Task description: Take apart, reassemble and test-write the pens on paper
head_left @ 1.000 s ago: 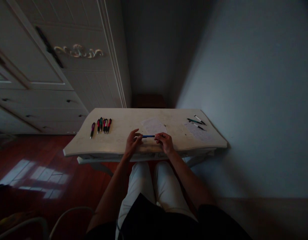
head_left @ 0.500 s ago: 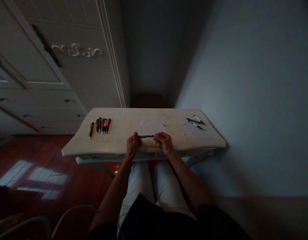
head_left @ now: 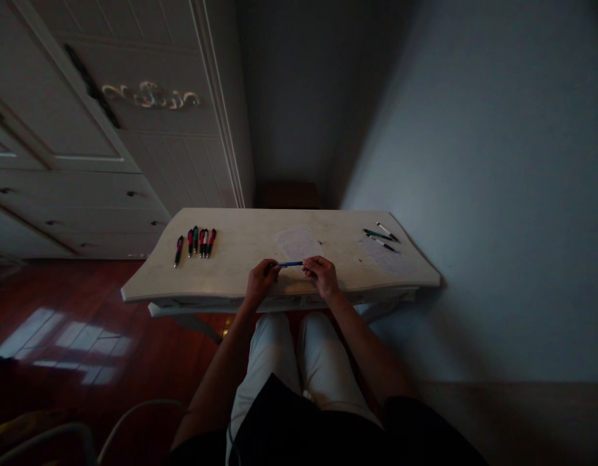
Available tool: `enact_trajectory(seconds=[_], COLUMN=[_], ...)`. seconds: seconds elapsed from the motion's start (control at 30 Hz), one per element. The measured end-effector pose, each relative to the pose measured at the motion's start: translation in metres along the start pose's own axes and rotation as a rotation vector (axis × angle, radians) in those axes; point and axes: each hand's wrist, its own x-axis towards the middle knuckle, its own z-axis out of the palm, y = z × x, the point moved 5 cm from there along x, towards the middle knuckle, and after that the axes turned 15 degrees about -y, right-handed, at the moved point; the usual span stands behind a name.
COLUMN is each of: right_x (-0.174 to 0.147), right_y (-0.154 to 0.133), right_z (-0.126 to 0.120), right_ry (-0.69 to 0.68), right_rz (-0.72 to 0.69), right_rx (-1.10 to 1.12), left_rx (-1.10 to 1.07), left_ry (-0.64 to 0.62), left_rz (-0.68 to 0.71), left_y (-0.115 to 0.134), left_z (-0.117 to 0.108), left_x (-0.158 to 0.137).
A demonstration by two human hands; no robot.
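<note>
A blue pen lies level between my two hands, over the front part of the white table. My left hand is closed on the pen's left end, thumb and fingers pinching it. On the other end, the fingertips of my right hand are closed too. The fingers cover both ends of the pen. Just behind my hands a sheet of paper lies flat on the tabletop.
Several pens in red, green and white stand in a row at the table's left, with a purple pen beside them. Loose pens lie at right near another sheet. A wall borders the right; a wardrobe stands behind left.
My left hand has turned, its thumb no longer upright but now pinching the pen's end. More of the pen's blue barrel shows. The pens on the table have stayed put.
</note>
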Motion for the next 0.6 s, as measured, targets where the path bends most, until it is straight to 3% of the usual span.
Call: enact_trajectory(seconds=[0.13,0.37,0.6], right_x=[-0.001,0.0,0.004], right_y=[-0.002,-0.001,0.007], right_z=[0.001,0.006,-0.003], right_ry=[-0.015,-0.031,-0.008], right_rz=[-0.001,0.005,0.046], right_rx=[-0.009,-0.022,0.054], left_rx=[0.081,-0.012,-0.168], left_ry=[0.001,0.081,-0.006], left_rz=[0.028,-0.055,0.079], left_y=[0.006,-0.003,0.003], left_z=[0.002,0.001,-0.004], left_x=[-0.003,0.0,0.002])
